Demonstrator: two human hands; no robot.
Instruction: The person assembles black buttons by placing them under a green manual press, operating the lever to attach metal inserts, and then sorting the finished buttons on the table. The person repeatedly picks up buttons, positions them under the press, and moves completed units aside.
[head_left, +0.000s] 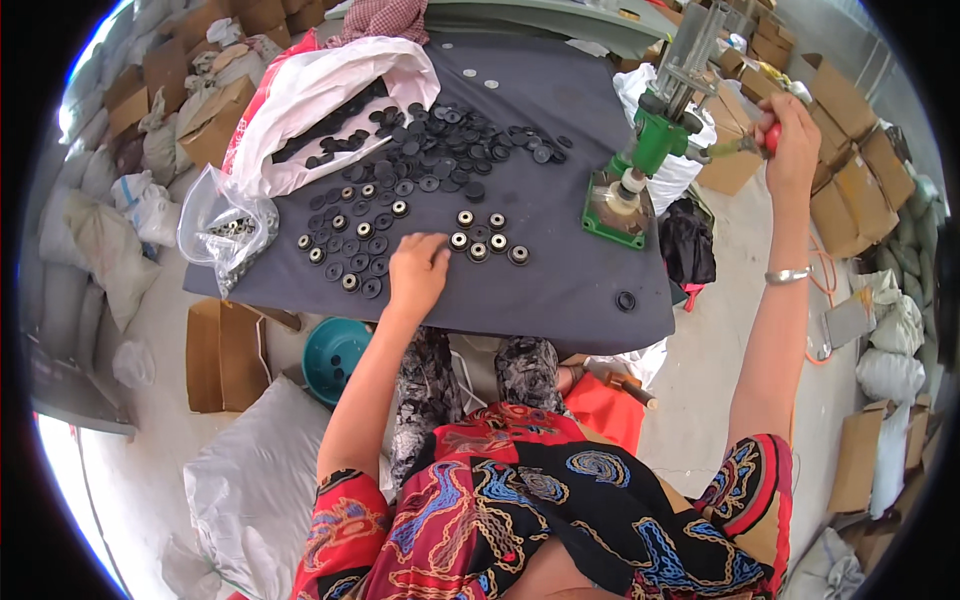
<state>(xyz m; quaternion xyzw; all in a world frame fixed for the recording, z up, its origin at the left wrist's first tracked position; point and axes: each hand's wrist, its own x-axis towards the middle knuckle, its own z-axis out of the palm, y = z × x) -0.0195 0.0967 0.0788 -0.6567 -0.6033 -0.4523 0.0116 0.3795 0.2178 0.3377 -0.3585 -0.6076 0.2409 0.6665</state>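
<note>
My right hand [793, 135] is raised at the right, closed round the red ball knob [773, 138] on the lever of a green hand press [655, 140]. A pale round piece [621, 197] sits under the press's ram. My left hand [418, 268] rests low over the table with its fingers curled together; whatever is between the fingertips is hidden. Just right of its fingertips stands a small group of black discs with metal rings [479, 251]. To its left lie loose black discs [360, 264], some with metal rings set on them.
A dark cloth covers the table [560, 300]. A white sack [330, 75] spills a pile of black discs [450, 145]. Beside it is a clear bag of small metal parts [232, 232]. One black ring [626, 300] lies at the front right. Below stands a teal basin [335, 350].
</note>
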